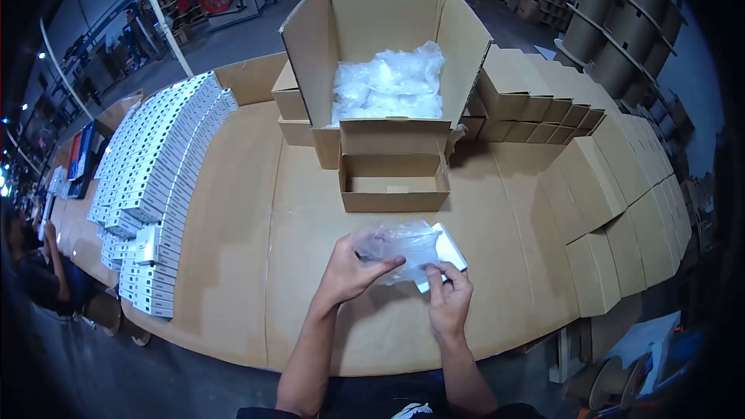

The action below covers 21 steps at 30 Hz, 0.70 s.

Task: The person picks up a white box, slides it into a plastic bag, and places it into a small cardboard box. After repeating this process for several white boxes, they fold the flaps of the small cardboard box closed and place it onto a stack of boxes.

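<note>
In the middle of the table, my left hand (347, 270) grips a clear plastic bag (394, 242), with the thumb laid across its front. A small white box (449, 250) shows at the bag's right end, tilted, partly covered by the plastic. My right hand (449, 300) pinches the bag's edge, its fingers right against the lower part of the white box. Just beyond both hands stands an open brown carton (394, 202) with its lid flap raised. Behind that, a large cardboard box (388, 12) holds a heap of clear plastic bags (388, 85).
Stacks of small white boxes (167, 178) fill the table's left side. Folded brown cartons (613, 194) are piled along the right. Cardboard covers the tabletop (221, 264). At far left sits a person (46, 271); large spools (628, 8) stand at back right.
</note>
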Each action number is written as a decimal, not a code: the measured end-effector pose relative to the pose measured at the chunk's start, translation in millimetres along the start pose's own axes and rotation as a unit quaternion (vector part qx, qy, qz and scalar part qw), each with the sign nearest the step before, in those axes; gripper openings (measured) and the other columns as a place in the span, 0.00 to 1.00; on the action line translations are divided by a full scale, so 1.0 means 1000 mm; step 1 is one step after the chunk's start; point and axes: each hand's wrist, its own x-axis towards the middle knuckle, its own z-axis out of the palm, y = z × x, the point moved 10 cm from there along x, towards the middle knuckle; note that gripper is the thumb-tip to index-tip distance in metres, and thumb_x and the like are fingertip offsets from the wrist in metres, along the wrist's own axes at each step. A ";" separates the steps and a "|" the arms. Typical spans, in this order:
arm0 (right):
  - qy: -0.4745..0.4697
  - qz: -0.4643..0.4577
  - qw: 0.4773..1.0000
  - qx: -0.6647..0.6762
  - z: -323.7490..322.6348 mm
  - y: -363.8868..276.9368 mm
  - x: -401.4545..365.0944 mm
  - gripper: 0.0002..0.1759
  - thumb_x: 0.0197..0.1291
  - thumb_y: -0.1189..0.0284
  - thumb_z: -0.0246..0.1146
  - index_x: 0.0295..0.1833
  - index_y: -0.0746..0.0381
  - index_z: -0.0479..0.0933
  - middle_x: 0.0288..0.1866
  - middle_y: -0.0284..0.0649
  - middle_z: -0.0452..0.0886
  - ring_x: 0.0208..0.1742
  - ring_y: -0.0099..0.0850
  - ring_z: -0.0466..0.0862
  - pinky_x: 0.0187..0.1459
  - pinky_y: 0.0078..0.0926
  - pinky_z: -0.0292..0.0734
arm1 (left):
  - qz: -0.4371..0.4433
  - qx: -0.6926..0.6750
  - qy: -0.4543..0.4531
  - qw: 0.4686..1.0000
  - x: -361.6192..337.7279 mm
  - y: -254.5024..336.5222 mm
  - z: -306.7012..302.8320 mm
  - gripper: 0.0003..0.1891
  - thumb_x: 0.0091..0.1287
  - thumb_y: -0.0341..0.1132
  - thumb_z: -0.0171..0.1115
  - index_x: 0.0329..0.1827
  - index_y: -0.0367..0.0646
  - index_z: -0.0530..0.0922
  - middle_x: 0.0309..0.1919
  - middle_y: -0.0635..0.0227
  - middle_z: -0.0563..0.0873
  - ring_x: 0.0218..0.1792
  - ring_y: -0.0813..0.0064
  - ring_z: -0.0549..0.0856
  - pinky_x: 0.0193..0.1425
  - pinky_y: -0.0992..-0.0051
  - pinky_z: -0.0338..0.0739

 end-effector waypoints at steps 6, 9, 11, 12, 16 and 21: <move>-0.013 -0.055 0.998 0.004 -0.048 -0.037 0.037 0.17 0.75 0.79 0.59 0.65 0.71 0.79 0.69 0.47 0.76 0.67 0.32 0.78 0.69 0.28 0.70 | 0.040 0.069 0.034 0.996 -0.022 0.004 -0.006 0.17 0.59 0.30 0.82 0.47 0.36 0.83 0.36 0.68 0.89 0.40 0.79 0.87 0.49 0.74 0.83; -0.012 -0.160 0.985 0.062 -0.039 -0.094 0.052 0.24 0.73 0.81 0.62 0.72 0.68 0.71 0.69 0.46 0.74 0.68 0.32 0.76 0.68 0.28 0.70 | 0.051 0.059 0.023 0.997 -0.024 0.006 -0.003 0.18 0.57 0.29 0.82 0.45 0.37 0.82 0.37 0.67 0.90 0.41 0.79 0.88 0.49 0.73 0.84; -0.045 -0.239 0.970 0.022 -0.019 -0.127 0.055 0.28 0.70 0.83 0.63 0.73 0.65 0.67 0.65 0.45 0.74 0.66 0.32 0.76 0.67 0.29 0.71 | 0.020 0.057 0.020 0.998 -0.027 0.001 0.000 0.19 0.55 0.28 0.83 0.46 0.37 0.82 0.38 0.65 0.90 0.43 0.78 0.89 0.50 0.72 0.84; -0.061 -0.282 0.957 0.002 -0.007 -0.143 0.053 0.30 0.69 0.85 0.64 0.74 0.63 0.65 0.63 0.44 0.74 0.65 0.32 0.75 0.67 0.30 0.71 | 0.029 0.065 0.019 0.997 -0.027 0.003 0.001 0.19 0.55 0.28 0.82 0.47 0.37 0.82 0.39 0.64 0.91 0.43 0.77 0.90 0.51 0.72 0.85; -0.185 -0.280 0.942 0.024 0.037 -0.158 0.049 0.24 0.65 0.88 0.67 0.62 0.63 0.69 0.55 0.41 0.72 0.54 0.27 0.76 0.58 0.25 0.75 | 0.034 0.075 0.017 0.996 -0.027 0.007 0.005 0.21 0.57 0.29 0.82 0.50 0.36 0.82 0.39 0.63 0.92 0.43 0.76 0.92 0.52 0.73 0.85; -0.234 -0.206 0.949 0.040 0.042 -0.137 0.052 0.14 0.68 0.85 0.65 0.55 0.64 0.73 0.49 0.39 0.74 0.48 0.24 0.75 0.52 0.21 0.73 | 0.021 0.032 0.021 0.999 -0.030 0.000 0.002 0.24 0.55 0.28 0.83 0.53 0.36 0.82 0.44 0.64 0.90 0.46 0.77 0.88 0.53 0.72 0.84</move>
